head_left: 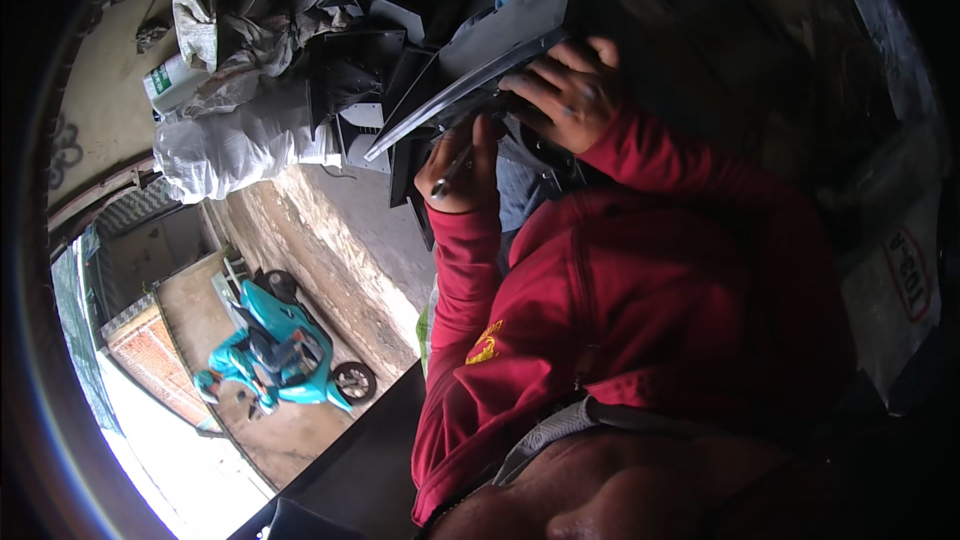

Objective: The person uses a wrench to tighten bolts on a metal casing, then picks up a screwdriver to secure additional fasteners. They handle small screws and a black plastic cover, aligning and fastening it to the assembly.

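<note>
A flat grey panel with a dark edge and a shiny metal rim [500,45] is tilted up in front of my chest, and its thickness suggests a screen-like casing. My right hand [572,95] is at its near side, with bent fingers pressed against the edge. Lower down and to the left, my left hand [462,172] is closed round a slim tool [452,176] with a dark, glossy rounded end; its working tip is hidden. That hand's thumb points up toward the panel's underside. Shadow hides the parts between my hands.
Several dark panels and casings [370,55] are heaped beyond my hands. A white plastic-wrapped bundle [240,145] stands at the left. Outside, a person in teal [235,360] sits on a teal scooter [320,360]. A white printed sack [890,310] is at the right.
</note>
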Action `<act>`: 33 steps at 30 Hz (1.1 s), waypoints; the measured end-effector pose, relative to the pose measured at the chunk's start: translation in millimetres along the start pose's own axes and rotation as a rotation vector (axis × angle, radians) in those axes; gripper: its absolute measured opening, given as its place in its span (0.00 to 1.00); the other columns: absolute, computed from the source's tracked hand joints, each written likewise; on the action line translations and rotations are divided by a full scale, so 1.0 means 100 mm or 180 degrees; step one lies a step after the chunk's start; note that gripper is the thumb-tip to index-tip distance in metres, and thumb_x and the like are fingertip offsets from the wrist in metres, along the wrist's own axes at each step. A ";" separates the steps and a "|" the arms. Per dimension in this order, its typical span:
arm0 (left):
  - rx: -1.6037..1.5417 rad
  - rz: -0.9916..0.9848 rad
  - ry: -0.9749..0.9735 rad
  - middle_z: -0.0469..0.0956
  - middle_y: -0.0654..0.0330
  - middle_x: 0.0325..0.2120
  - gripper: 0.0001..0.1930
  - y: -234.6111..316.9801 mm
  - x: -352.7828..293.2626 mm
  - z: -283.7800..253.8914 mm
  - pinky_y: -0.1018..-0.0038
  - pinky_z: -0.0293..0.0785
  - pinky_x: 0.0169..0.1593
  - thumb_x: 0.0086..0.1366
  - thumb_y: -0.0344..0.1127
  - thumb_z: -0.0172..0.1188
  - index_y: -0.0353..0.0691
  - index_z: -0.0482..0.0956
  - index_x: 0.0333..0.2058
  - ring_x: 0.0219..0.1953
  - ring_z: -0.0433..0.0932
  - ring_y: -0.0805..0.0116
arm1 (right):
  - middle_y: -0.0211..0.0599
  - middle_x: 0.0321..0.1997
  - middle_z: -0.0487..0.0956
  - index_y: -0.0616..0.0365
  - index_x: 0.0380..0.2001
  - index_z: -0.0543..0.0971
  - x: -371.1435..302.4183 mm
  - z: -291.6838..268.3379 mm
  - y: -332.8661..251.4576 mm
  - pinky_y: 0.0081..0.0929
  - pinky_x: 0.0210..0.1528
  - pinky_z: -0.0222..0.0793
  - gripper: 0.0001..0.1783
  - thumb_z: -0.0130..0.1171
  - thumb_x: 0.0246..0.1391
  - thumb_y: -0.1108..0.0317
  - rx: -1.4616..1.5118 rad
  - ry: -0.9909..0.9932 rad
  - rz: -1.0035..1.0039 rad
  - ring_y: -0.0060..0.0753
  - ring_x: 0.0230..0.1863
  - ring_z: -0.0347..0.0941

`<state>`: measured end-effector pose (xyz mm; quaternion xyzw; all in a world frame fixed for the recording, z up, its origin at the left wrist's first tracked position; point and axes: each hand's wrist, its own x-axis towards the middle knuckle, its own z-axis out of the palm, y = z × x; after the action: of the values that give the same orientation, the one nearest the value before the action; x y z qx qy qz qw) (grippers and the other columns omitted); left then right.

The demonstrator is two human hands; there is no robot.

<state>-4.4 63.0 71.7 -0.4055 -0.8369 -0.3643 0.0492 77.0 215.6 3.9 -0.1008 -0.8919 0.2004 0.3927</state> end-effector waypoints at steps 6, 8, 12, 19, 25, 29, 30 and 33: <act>0.1496 0.1325 -0.0189 0.82 0.63 0.36 0.10 0.26 0.10 -0.04 0.72 0.80 0.30 0.56 0.29 0.65 0.43 0.83 0.39 0.33 0.84 0.64 | 0.21 0.50 0.78 0.38 0.46 0.79 0.05 -0.15 -0.05 0.44 0.56 0.49 0.22 0.66 0.44 0.55 -0.0176 -0.0324 0.0004 0.27 0.56 0.68; 0.1155 0.1028 -0.0052 0.82 0.62 0.36 0.10 0.24 0.13 -0.05 0.72 0.80 0.30 0.56 0.29 0.65 0.44 0.83 0.39 0.33 0.84 0.64 | 0.20 0.51 0.78 0.38 0.47 0.79 0.05 -0.14 -0.04 0.44 0.55 0.50 0.23 0.66 0.44 0.54 -0.0236 -0.0309 -0.0010 0.28 0.56 0.68; 0.0924 0.0707 0.0100 0.83 0.57 0.31 0.11 0.11 0.08 0.00 0.69 0.80 0.31 0.56 0.28 0.65 0.43 0.83 0.39 0.29 0.84 0.58 | 0.20 0.53 0.77 0.38 0.48 0.79 0.02 -0.12 -0.05 0.44 0.55 0.50 0.24 0.67 0.43 0.55 -0.0150 -0.0298 0.0004 0.28 0.57 0.68; 0.0900 0.1044 -0.0046 0.83 0.55 0.30 0.09 0.12 0.14 0.01 0.68 0.79 0.30 0.57 0.29 0.65 0.41 0.82 0.37 0.30 0.84 0.56 | 0.20 0.54 0.76 0.38 0.49 0.78 0.03 -0.13 -0.03 0.44 0.54 0.50 0.25 0.67 0.43 0.55 -0.0162 -0.0198 -0.0083 0.28 0.59 0.67; 0.0775 0.0860 -0.0114 0.82 0.56 0.30 0.08 -0.06 0.16 0.04 0.70 0.78 0.29 0.60 0.31 0.64 0.42 0.82 0.39 0.28 0.82 0.57 | 0.18 0.51 0.77 0.37 0.47 0.79 0.00 -0.04 -0.03 0.45 0.54 0.50 0.24 0.68 0.42 0.54 -0.0149 -0.0210 -0.0024 0.27 0.57 0.67; -0.3042 -0.1931 0.0185 0.83 0.53 0.30 0.17 -0.41 -0.11 0.03 0.72 0.80 0.31 0.70 0.42 0.56 0.30 0.78 0.42 0.30 0.84 0.62 | 0.16 0.46 0.78 0.37 0.44 0.80 0.01 -0.02 0.02 0.44 0.54 0.50 0.23 0.69 0.40 0.54 -0.0136 -0.0029 -0.0118 0.25 0.54 0.69; -0.2890 -0.1881 0.0369 0.83 0.52 0.30 0.18 -0.43 -0.15 0.01 0.72 0.81 0.32 0.71 0.42 0.54 0.28 0.78 0.43 0.30 0.83 0.62 | 0.16 0.46 0.79 0.37 0.44 0.79 0.01 -0.02 0.02 0.44 0.54 0.50 0.24 0.70 0.40 0.54 -0.0141 0.0008 -0.0149 0.24 0.53 0.69; -0.2324 -0.1489 0.0387 0.83 0.51 0.30 0.18 -0.28 -0.20 -0.07 0.71 0.81 0.32 0.71 0.41 0.53 0.27 0.77 0.44 0.30 0.84 0.62 | 0.14 0.43 0.80 0.36 0.46 0.80 -0.01 -0.06 0.05 0.40 0.54 0.52 0.27 0.71 0.38 0.54 0.0062 0.0018 -0.0163 0.22 0.47 0.71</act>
<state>-12.6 34.6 53.3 -0.1736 -0.7182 -0.6608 -0.1320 82.2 221.9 4.8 -0.0747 -0.8910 0.1987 0.4013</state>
